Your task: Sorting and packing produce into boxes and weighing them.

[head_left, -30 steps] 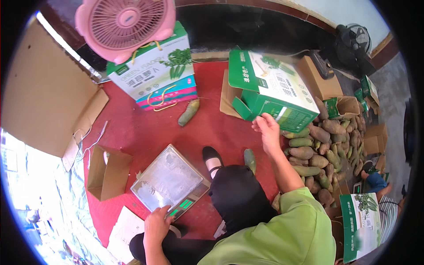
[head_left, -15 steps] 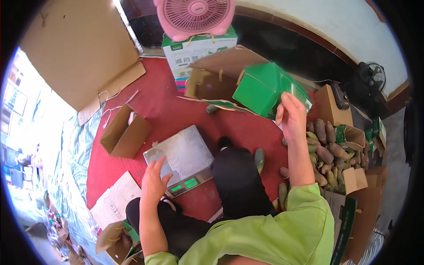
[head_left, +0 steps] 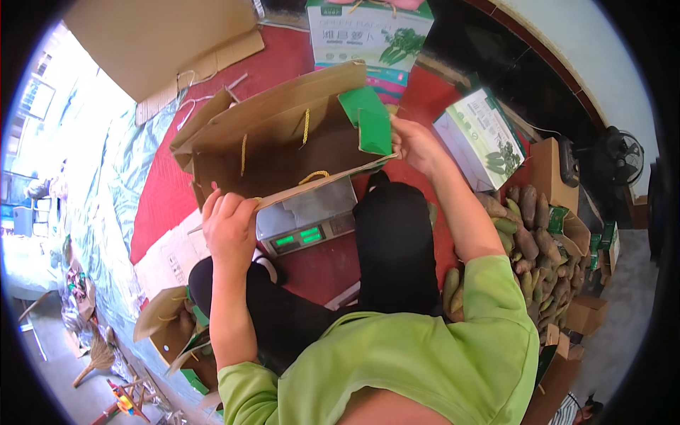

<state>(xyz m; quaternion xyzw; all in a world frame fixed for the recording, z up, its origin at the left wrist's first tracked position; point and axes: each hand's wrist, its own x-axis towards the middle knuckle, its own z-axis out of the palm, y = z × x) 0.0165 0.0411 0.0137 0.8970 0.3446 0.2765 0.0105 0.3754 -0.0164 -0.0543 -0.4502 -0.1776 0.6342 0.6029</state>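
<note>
1. At the near left corner of the open carton, the left hand has its fingers bent over the rim, holding the cardboard.
2. Between the two hands and just beyond them lies the carton, its long axis running left to right, rising slightly toward the right. Both hands are on it, one near each end; its open side shows a brown inside and yellow cords.
3. Under its near edge sits the scale, green digits lit; whether the two touch, I cannot tell.
4. Beyond, a white box carries printed lettering and a picture of leafy roots.
5. Beside the green flap, the right hand grips the carton's right end.
6. Further right, another printed box bears similar lettering and artwork.
</note>
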